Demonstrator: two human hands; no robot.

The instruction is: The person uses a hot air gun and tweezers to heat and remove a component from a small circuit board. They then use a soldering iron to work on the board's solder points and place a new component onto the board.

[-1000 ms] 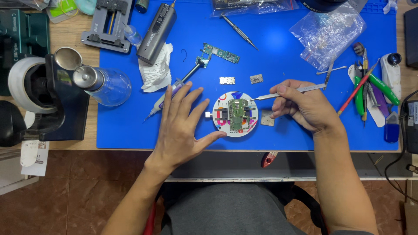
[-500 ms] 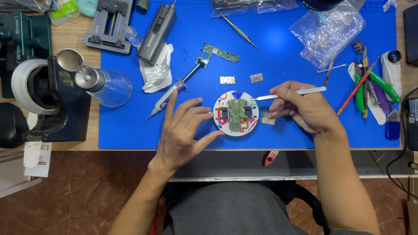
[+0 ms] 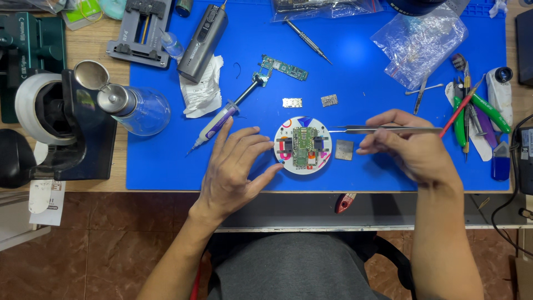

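- The left hand [image 3: 236,169] lay flat and open on the blue mat [image 3: 166,161], gripping nothing; its fingertips touched the left edge of the round white holder [image 3: 285,145].
- The right hand [image 3: 408,147] pinched the tweezers [image 3: 383,129] between thumb and fingers; their tip reached the holder's right rim.
- A green board [image 3: 303,145] sat clamped in the holder's middle; a small grey square [image 3: 344,149] lay just right of it.
- A syringe [image 3: 219,121] lay near the left hand's fingers; two small chips [image 3: 292,103] lay beyond the holder.
- Farther off were another board [image 3: 283,68], a grey tool [image 3: 202,36] and a plastic bag [image 3: 419,41].
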